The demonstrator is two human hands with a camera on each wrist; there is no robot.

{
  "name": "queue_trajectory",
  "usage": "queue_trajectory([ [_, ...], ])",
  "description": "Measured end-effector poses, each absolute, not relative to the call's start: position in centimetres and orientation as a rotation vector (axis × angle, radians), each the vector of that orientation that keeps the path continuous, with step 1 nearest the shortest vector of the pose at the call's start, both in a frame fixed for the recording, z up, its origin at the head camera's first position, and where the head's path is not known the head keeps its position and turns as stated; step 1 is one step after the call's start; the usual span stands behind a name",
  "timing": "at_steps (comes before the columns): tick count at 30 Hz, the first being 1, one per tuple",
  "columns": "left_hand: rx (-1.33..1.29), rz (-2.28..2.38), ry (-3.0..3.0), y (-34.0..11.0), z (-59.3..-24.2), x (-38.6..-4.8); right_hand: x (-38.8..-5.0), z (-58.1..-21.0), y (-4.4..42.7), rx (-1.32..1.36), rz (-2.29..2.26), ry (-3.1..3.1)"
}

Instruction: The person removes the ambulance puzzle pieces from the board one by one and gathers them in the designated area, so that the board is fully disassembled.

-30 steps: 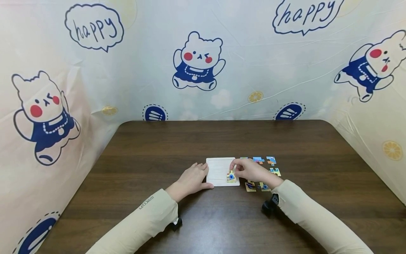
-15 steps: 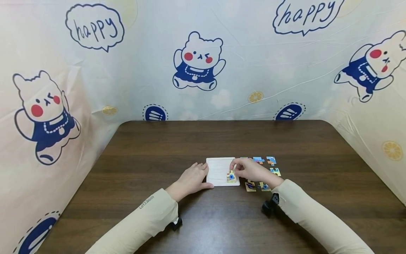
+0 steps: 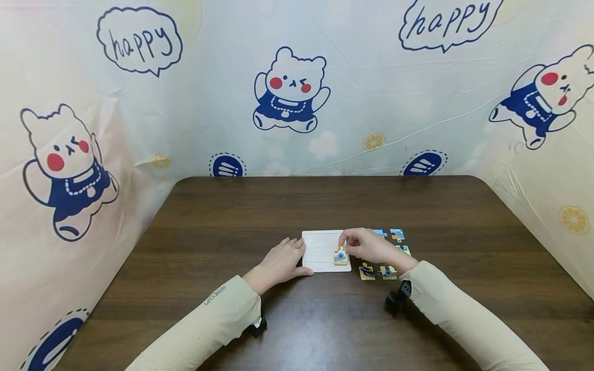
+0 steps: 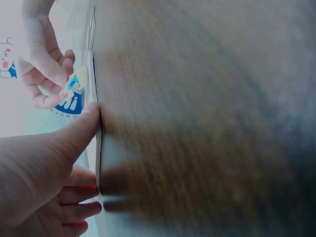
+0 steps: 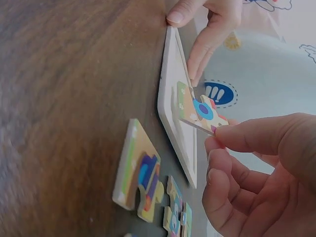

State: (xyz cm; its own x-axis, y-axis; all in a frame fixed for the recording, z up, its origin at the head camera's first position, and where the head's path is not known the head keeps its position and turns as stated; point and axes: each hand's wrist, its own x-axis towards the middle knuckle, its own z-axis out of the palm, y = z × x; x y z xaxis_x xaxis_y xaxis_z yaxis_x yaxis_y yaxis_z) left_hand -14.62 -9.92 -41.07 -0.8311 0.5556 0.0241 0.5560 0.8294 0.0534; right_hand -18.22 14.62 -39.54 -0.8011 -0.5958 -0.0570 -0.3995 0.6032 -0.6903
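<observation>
A shallow white puzzle tray (image 3: 317,252) lies on the table. My left hand (image 3: 280,262) rests at its left side, with the fingers along that edge and the thumb (image 4: 81,126) at the near corner. Over the tray's right part, my right hand (image 3: 366,245) pinches a yellow puzzle piece (image 5: 197,108) with a blue round shape on it between thumb and fingers. The right wrist view shows this piece tilted and raised off the tray. Where the thumb and fingertips cover it, its far end is hidden.
Several loose puzzle pieces lie right of the tray, among them one with a purple and orange print (image 5: 143,173) and a blue one (image 3: 396,234). My right forearm hides some. Behind the brown table (image 3: 241,206) hangs a printed cloth (image 3: 199,113).
The right hand has shifted slightly right, and the pinched puzzle piece has come up from the tray's lower right corner and tilted. The left hand has stayed put.
</observation>
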Motion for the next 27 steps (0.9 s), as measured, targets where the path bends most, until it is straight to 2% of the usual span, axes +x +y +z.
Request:
queue_trajectory([
  [27, -0.910, -0.078, -2.999, -9.9, -41.1, -14.7, -18.5, -38.9, 18.4, -0.808, -1.041, 2.579],
])
